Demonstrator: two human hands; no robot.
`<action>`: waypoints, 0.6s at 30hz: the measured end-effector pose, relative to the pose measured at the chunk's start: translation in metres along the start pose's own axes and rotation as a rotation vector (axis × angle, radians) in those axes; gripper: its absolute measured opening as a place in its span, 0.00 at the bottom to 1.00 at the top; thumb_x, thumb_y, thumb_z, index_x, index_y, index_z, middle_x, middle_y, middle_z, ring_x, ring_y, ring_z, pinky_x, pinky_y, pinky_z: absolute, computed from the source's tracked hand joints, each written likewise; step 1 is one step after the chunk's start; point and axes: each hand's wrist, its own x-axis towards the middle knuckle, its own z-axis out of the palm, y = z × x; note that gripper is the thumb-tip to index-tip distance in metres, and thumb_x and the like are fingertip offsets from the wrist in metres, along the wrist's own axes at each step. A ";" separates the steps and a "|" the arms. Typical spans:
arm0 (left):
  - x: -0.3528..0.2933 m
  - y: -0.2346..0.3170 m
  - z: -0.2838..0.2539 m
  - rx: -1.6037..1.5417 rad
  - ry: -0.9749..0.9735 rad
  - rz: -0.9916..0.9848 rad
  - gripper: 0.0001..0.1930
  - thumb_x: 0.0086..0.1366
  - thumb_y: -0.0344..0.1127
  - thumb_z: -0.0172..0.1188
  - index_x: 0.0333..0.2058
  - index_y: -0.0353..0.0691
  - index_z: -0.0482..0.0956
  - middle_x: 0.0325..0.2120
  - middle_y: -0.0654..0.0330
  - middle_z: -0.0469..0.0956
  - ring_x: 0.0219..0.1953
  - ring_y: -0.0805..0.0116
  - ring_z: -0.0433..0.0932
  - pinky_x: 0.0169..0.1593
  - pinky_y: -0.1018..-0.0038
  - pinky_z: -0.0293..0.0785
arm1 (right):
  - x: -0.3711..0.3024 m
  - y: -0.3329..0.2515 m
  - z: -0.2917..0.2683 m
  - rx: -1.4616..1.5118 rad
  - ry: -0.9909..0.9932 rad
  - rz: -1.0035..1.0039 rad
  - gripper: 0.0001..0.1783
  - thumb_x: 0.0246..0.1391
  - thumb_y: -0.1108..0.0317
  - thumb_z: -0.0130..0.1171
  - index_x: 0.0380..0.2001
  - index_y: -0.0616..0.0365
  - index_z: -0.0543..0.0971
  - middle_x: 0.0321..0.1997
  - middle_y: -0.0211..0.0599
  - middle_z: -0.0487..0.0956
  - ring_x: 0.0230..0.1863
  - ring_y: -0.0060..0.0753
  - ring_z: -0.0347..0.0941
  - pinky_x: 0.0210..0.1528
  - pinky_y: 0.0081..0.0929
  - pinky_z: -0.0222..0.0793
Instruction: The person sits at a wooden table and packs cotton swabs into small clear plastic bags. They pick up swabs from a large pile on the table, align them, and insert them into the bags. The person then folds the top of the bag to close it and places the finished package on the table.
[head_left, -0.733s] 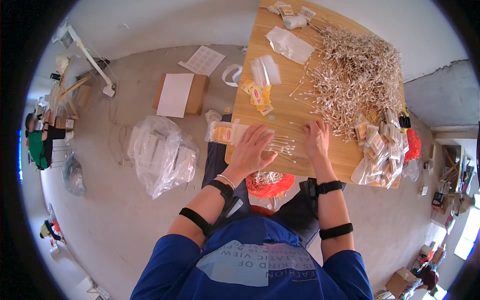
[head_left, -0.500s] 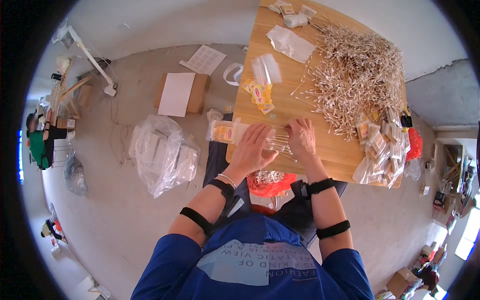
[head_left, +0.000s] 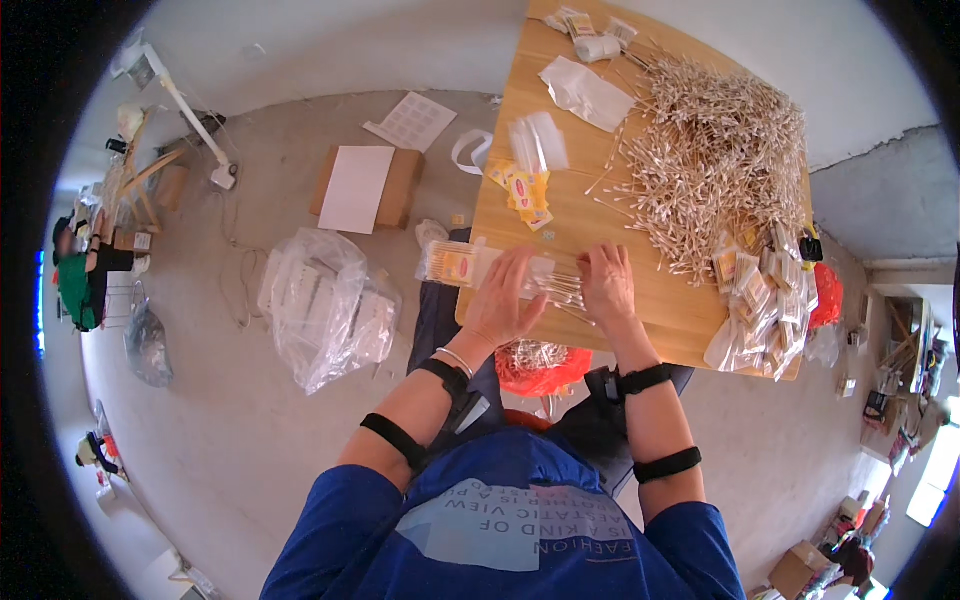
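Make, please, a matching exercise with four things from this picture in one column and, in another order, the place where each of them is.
Things
1. left hand
2. big heap of cotton swabs
3. yellow cards
4. white sheet

Places
A. next to the clear sleeves
B. on a brown box
C. over a clear packet of swabs
D. on the right side of the table

Pairs: 1-C, 2-D, 3-A, 4-B
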 end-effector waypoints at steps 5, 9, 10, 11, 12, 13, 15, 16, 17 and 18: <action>0.008 0.010 -0.011 -0.232 0.066 -0.143 0.27 0.60 0.41 0.66 0.55 0.35 0.71 0.50 0.47 0.75 0.56 0.49 0.72 0.60 0.62 0.68 | -0.016 -0.015 -0.014 0.157 0.058 0.040 0.04 0.51 0.75 0.58 0.32 0.59 0.75 0.36 0.44 0.74 0.43 0.51 0.68 0.46 0.46 0.65; 0.022 0.041 -0.020 -0.664 0.078 -0.176 0.21 0.63 0.34 0.65 0.52 0.32 0.74 0.44 0.56 0.80 0.48 0.67 0.78 0.52 0.72 0.74 | -0.033 -0.035 -0.031 0.316 0.061 0.117 0.04 0.52 0.77 0.57 0.32 0.60 0.74 0.34 0.44 0.74 0.40 0.50 0.68 0.44 0.43 0.65; 0.022 0.046 -0.021 -0.752 0.053 -0.234 0.19 0.64 0.33 0.65 0.51 0.32 0.75 0.43 0.57 0.80 0.46 0.71 0.78 0.50 0.74 0.75 | -0.037 -0.041 -0.035 0.356 0.065 0.129 0.04 0.52 0.77 0.57 0.32 0.60 0.74 0.33 0.44 0.74 0.39 0.50 0.69 0.44 0.43 0.65; 0.022 0.050 -0.022 -0.840 0.026 -0.292 0.17 0.65 0.32 0.64 0.50 0.32 0.76 0.41 0.59 0.81 0.44 0.75 0.78 0.48 0.77 0.76 | -0.040 -0.045 -0.038 0.395 0.068 0.140 0.04 0.52 0.77 0.57 0.32 0.61 0.74 0.33 0.43 0.75 0.39 0.49 0.69 0.44 0.42 0.65; 0.021 0.053 -0.021 -0.863 0.027 -0.307 0.15 0.65 0.32 0.64 0.47 0.32 0.77 0.39 0.60 0.81 0.41 0.76 0.79 0.46 0.77 0.76 | -0.045 -0.047 -0.041 0.417 0.074 0.139 0.05 0.52 0.77 0.58 0.32 0.61 0.74 0.33 0.43 0.75 0.38 0.49 0.69 0.44 0.41 0.66; 0.018 0.056 -0.021 -0.885 0.028 -0.322 0.13 0.65 0.33 0.64 0.45 0.32 0.79 0.36 0.61 0.82 0.39 0.77 0.79 0.43 0.78 0.77 | -0.049 -0.049 -0.043 0.438 0.080 0.138 0.05 0.51 0.76 0.59 0.33 0.61 0.75 0.32 0.43 0.75 0.38 0.48 0.69 0.44 0.41 0.66; 0.012 0.062 -0.020 -0.932 0.031 -0.341 0.11 0.65 0.33 0.64 0.41 0.32 0.80 0.32 0.62 0.82 0.35 0.78 0.80 0.41 0.79 0.77 | -0.057 -0.056 -0.049 0.451 0.069 0.135 0.06 0.50 0.75 0.61 0.33 0.61 0.75 0.32 0.43 0.75 0.37 0.47 0.70 0.42 0.40 0.67; 0.007 0.065 -0.021 -0.957 0.035 -0.346 0.10 0.65 0.33 0.63 0.41 0.32 0.81 0.31 0.62 0.82 0.35 0.78 0.80 0.41 0.79 0.77 | -0.061 -0.062 -0.055 0.444 0.053 0.133 0.07 0.50 0.75 0.62 0.32 0.62 0.76 0.31 0.42 0.76 0.36 0.47 0.71 0.41 0.39 0.67; 0.002 0.066 -0.022 -0.981 0.039 -0.350 0.10 0.65 0.33 0.63 0.40 0.32 0.81 0.30 0.62 0.82 0.34 0.78 0.80 0.40 0.79 0.77 | -0.065 -0.066 -0.059 0.436 0.037 0.132 0.07 0.49 0.74 0.63 0.31 0.62 0.76 0.31 0.42 0.76 0.35 0.46 0.71 0.40 0.38 0.68; -0.005 0.068 -0.022 -0.988 0.006 -0.386 0.10 0.65 0.33 0.64 0.40 0.32 0.81 0.30 0.63 0.82 0.34 0.78 0.80 0.40 0.79 0.77 | -0.072 -0.067 -0.059 0.473 0.014 0.156 0.07 0.49 0.74 0.64 0.30 0.63 0.77 0.30 0.43 0.76 0.35 0.46 0.72 0.39 0.38 0.68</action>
